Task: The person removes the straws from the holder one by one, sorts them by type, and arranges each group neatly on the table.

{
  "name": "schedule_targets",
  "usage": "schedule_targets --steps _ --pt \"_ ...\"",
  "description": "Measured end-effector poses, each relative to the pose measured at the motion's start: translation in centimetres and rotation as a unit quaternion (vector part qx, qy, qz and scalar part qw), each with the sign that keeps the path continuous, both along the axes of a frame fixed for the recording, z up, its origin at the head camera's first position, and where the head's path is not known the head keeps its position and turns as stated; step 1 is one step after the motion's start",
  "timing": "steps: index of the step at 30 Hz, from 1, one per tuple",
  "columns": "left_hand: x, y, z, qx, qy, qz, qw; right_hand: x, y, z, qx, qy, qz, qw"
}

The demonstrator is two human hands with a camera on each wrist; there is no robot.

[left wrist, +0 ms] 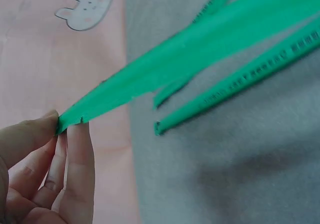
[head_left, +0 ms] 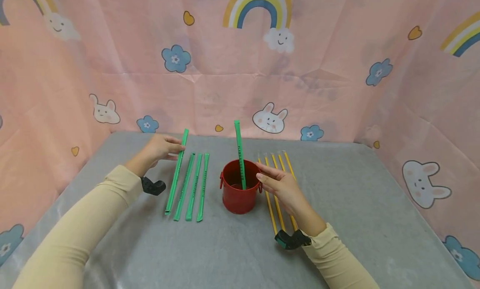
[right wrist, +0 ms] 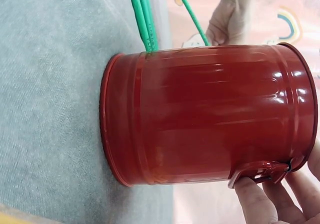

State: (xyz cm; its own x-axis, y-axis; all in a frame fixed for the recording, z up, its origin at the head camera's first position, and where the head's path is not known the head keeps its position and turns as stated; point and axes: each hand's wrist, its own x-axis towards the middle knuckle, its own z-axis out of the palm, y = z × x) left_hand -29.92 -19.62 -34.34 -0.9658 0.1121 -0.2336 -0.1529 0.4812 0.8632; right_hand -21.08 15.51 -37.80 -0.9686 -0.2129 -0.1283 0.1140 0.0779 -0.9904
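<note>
My left hand pinches the upper end of a long, slim green packet between thumb and fingers. It slants down to the left, and in the left wrist view its wrapper looks flat and wide. Three similar green packets with black print lie side by side, just right of it. My right hand holds a small red bucket at its right side, thumb at the rim. In the right wrist view, fingers lie against the bucket's side handle. Another green packet stands in the bucket, leaning slightly.
Several thin yellow sticks with clear ends lie right of the bucket, partly beneath my right hand and wrist. A grey cloth covers the table. Pink printed curtain encloses the back and both sides.
</note>
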Motion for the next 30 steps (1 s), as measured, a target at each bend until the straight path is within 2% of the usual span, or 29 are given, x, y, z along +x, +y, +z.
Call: schedule_targets --steps 8,13,23,30 --pt "-0.5 -0.3 -1.3 -0.019 -0.038 -0.005 0.9991 0.0 0.0 0.1 -0.002 0.000 0.006 1.000" --pt "-0.7 -0.4 -2.0 -0.010 -0.046 -0.009 0.9988 0.1 0.0 0.2 -0.002 -0.001 0.004 1.000" --pt "-0.8 -0.5 -2.4 0.011 -0.068 0.006 0.9976 0.1 0.1 0.1 -0.003 0.001 0.002 1.000" --pt "-1.0 -0.7 -3.2 0.021 -0.086 0.022 0.9958 0.2 0.1 0.1 -0.005 0.008 0.003 1.000"
